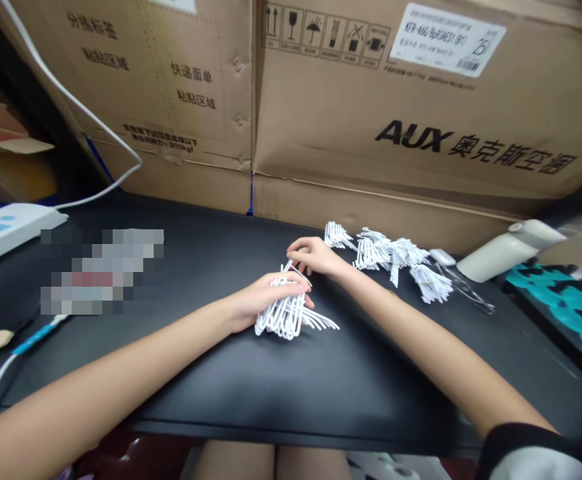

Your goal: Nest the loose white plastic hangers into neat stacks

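Note:
My left hand [265,297] is wrapped around a loose bunch of white bent hooks [281,319], thin rods with curved ends, held just over the black tabletop. Their looped ends point down toward me, and straight ends fan out to the right. Just beyond it, my right hand [313,257] has its thumb and fingers pinched at the upper end of a white hook that sticks out of the bunch. The fingertips partly hide that end. Behind my right forearm lie several more bundles of the same white hooks [373,252], one of them [431,283] set a little apart.
Large cardboard boxes [351,120] stand along the back. A pale bottle [501,257] lies at the right, near glasses [471,293] and a teal-and-black patterned item [561,303]. On the left are a power strip [15,230], a white cable [85,120] and a blurred-out object [105,270].

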{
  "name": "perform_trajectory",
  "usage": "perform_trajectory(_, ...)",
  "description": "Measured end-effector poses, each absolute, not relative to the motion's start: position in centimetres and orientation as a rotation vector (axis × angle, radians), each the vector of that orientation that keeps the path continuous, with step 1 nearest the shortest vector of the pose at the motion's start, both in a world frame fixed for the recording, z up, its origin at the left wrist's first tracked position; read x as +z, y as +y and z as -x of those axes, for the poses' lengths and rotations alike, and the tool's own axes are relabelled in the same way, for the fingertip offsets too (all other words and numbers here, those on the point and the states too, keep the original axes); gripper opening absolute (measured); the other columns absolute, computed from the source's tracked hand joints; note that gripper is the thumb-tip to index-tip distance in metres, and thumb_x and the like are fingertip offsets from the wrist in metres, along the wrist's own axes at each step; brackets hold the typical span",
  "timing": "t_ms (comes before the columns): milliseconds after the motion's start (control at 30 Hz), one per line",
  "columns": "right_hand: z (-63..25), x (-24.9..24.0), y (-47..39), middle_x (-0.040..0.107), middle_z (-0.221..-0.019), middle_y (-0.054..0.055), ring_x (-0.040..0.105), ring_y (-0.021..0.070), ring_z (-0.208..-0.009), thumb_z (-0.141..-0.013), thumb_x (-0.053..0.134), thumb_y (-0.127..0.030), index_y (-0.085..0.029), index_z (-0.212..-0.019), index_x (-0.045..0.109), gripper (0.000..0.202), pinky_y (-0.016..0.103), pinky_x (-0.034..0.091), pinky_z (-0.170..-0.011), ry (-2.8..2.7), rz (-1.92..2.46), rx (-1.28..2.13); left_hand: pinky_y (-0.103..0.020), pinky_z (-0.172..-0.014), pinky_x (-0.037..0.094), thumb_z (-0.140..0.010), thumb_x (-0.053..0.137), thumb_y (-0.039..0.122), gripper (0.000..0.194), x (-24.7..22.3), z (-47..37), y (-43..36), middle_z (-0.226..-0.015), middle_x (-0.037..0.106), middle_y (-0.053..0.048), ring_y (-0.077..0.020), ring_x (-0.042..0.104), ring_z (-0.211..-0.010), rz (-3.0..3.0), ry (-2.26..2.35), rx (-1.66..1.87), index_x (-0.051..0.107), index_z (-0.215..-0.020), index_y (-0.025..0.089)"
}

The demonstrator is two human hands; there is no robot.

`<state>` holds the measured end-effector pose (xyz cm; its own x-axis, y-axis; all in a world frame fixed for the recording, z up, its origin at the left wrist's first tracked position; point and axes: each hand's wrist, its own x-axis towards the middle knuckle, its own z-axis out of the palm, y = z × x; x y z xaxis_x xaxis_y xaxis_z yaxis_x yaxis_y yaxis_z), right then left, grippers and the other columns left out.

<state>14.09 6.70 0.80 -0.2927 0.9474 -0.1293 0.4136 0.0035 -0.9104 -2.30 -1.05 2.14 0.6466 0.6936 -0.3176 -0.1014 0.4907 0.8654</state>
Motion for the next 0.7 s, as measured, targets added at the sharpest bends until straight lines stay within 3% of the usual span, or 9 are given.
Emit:
perform_trajectory(267,-19.7,1.3,3.8,0.065,-0.068,-0.002,0.058,0.0054,-0.057,-0.074,0.068,-0.013,-0.017,-0.085,0.066,0.012,0.013,0.048,-0.050,-0.822,1.069,1.813,-0.026,-0.052,0.054,-0.074,0.073,0.035,0.032,2.1,2.1,-1.1,-0.088,0.071,-0.010,-0.0200,0.070,-0.066,-0.831,0.773,0.611,0.059,-0.095,0.015)
perform_trajectory(400,-21.7,1.6,0.8,0.063,-0.066,-0.003,0.057,0.0056,-0.057,-0.071,0.074,-0.018,-0.017,-0.080,0.066,0.012,0.014,0.050,-0.054,-0.623,0.983,1.827,-0.024,-0.048,0.053,-0.077,0.070,0.036,0.028,2.5,1.7,-1.3,-0.083,0.072,-0.008,-0.0181,0.069,-0.062,-0.795,0.812,0.626,0.060,-0.093,0.015)
perform_trajectory(500,-22.3,1.7,-1.1,0.062,-0.064,-0.004,0.054,0.0050,-0.054,-0.067,0.078,-0.021,-0.018,-0.074,0.065,0.015,0.014,0.046,-0.048,-0.651,1.001,1.845,-0.024,-0.046,0.052,-0.082,0.063,0.042,0.029,2.8,1.6,-1.4,-0.079,0.071,-0.008,-0.0181,0.069,-0.059,-0.723,0.838,0.608,0.061,-0.091,0.014)
perform_trajectory(600,-22.3,1.9,-2.2,0.070,-0.086,0.002,0.061,0.0081,-0.068,-0.070,0.076,-0.025,-0.018,-0.079,0.067,0.015,0.019,0.051,-0.064,-0.784,1.038,1.763,-0.024,-0.044,0.051,-0.081,0.062,0.046,0.034,3.0,1.4,-1.6,-0.077,0.071,-0.008,-0.0185,0.068,-0.056,-0.685,0.875,0.599,0.062,-0.090,0.014)
perform_trajectory(700,-21.9,2.3,-2.7,0.070,-0.104,0.005,0.064,0.0140,-0.090,-0.075,0.073,-0.030,-0.019,-0.078,0.065,0.014,0.027,0.049,-0.084,-0.927,1.059,1.684,-0.022,-0.045,0.051,-0.074,0.072,0.035,0.029,3.1,1.3,-1.8,-0.077,0.071,-0.007,-0.0168,0.067,-0.055,-0.752,0.892,0.628,0.062,-0.091,0.015)
